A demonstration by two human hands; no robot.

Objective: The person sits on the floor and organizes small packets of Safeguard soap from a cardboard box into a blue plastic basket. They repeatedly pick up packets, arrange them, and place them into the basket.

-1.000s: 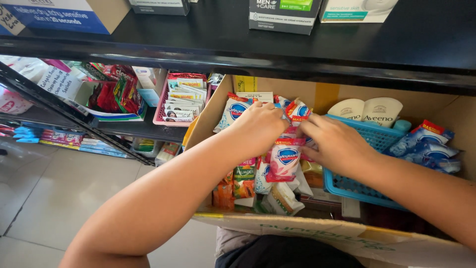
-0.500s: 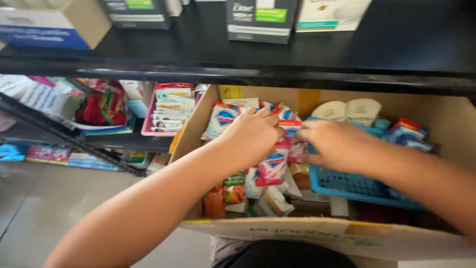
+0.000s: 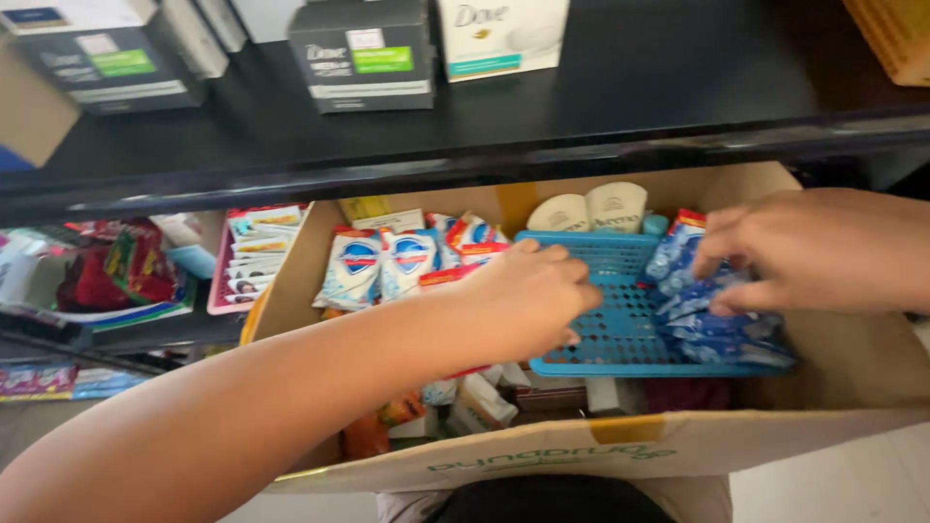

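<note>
Left hand [image 3: 528, 300] at centre frame curls over the near-left edge of the blue basket [image 3: 620, 329], fingers bent on red-and-white sachets [image 3: 455, 276]; whether it pinches one, hard to tell. Right hand [image 3: 814, 247], upper right, pinches the blue sachets [image 3: 712, 310] lying in the basket's right side. Best to grip whole bundles, not corners. The basket sits inside the cardboard box [image 3: 581, 450], white-and-blue packets [image 3: 378, 266] standing at its left.
</note>
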